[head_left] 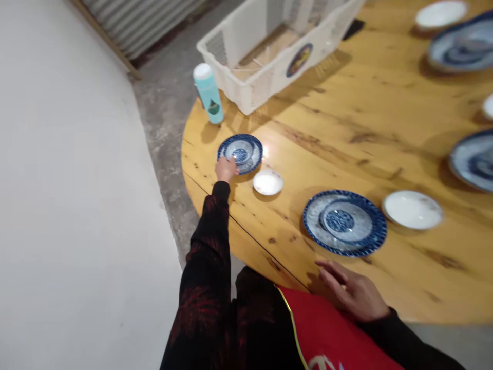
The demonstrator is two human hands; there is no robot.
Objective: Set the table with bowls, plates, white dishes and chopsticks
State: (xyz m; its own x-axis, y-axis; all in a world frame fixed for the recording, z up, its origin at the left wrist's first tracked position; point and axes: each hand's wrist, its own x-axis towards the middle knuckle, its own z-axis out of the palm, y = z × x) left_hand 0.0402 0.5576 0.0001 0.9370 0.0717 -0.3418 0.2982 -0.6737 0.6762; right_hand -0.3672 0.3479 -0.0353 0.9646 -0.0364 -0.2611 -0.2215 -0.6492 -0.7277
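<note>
My left hand (226,168) reaches to the near left side of a blue-and-white plate (256,160), its fingers closed at the rim. On that plate sits a smaller blue-patterned dish (240,154), which the fingertips also seem to touch. A small white dish (268,183) lies just right of this set. My right hand (356,292) is held above the table's near edge, fingers stretched and holding nothing. Just beyond it is a larger-looking blue-rimmed plate (375,226) with a smaller dish (341,221) on it. Another white dish (413,209) lies right of that plate.
A white plastic crate (265,92) stands at the back of the round wooden table (308,154). Beside it, near the left edge, is a light blue bottle (210,97). More blue plates (475,159) and white dishes (441,14) are along the right. A white wall (77,195) rises left.
</note>
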